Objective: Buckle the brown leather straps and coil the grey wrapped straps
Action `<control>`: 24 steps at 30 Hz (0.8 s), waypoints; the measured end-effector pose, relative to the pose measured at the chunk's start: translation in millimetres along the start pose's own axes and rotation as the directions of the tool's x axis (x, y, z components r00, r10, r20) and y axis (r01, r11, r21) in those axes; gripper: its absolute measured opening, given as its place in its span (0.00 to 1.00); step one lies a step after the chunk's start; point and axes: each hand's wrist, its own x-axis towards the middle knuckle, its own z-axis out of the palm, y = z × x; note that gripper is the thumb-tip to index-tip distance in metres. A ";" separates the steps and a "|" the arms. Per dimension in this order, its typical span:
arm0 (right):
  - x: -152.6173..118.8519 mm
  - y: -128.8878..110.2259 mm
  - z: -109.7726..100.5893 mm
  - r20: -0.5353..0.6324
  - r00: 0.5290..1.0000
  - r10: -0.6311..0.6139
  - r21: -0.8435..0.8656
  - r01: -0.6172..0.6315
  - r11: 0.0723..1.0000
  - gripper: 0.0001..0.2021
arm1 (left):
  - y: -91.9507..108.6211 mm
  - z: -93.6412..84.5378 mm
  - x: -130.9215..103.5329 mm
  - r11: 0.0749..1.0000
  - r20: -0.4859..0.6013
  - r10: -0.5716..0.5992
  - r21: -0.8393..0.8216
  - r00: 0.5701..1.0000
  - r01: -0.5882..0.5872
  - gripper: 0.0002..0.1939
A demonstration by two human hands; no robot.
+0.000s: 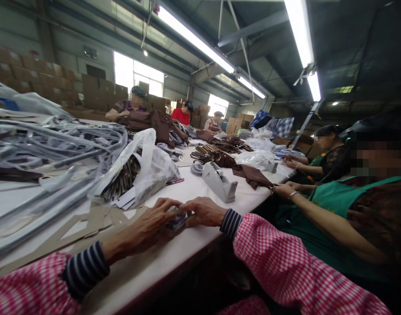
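Observation:
Close to the table's front edge, my left hand (151,223) and my right hand (203,211) meet around a small, shiny item in clear plastic (177,221). Fingers of both hands are closed on it, and they hide much of it, so its kind does not show. Just beyond my right hand stands a grey tape dispenser (220,181), with grey rolls (197,169) behind it. Flat cardboard pieces (98,221) lie beside my left hand. Past them, a clear plastic bag (151,162) lies open with a bundle of dark strips inside.
Long plastic-wrapped grey strips (56,144) are heaped on the left of the white table (187,159). Brown fabric pieces (148,122) pile up farther back. On my right, a co-worker in a green apron (332,201) handles brown cloth (253,176). Other people sit around the table.

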 end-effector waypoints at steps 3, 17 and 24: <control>-6.0 10.7 -4.0 0.009 1.000 -0.008 -0.054 0.009 0.998 0.18 | -7.9 -10.4 -1.9 0.996 0.028 0.066 -0.067 0.997 -0.064 0.20; 13.0 0.5 -6.8 0.069 0.994 0.080 0.346 -0.099 0.933 0.14 | -1.3 14.4 9.0 0.956 -0.066 -0.081 0.276 0.995 0.096 0.10; -1.2 18.7 -37.0 -0.072 0.993 0.090 0.622 -0.026 0.783 0.18 | -9.0 10.8 6.1 0.975 -0.060 -0.023 0.218 0.998 0.036 0.12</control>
